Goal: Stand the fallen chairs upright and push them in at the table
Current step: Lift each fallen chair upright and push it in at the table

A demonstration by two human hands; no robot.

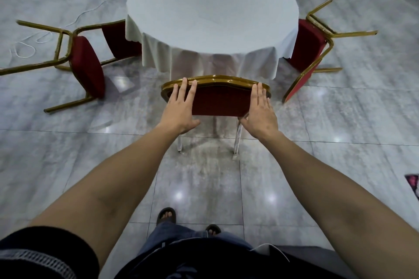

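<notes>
- While two chairs lie tipped over on the floor, the middle chair (215, 99) stands upright at the near edge of the round table (212, 13), its seat hidden under the hanging cloth.
- Both hands rest flat against its backrest: the left hand (180, 106) at the left end, the right hand (260, 108) at the right end, fingers (184, 88) extended and lying on the red padding and gold rim rather than curled around anything.
- By my reading, the step in hand is pushing this chair in, nearly finished.
- Next comes the left fallen chair (86, 63) or the right fallen chair (310, 50); either calls for gripping the frame and tipping it onto its legs.
</notes>
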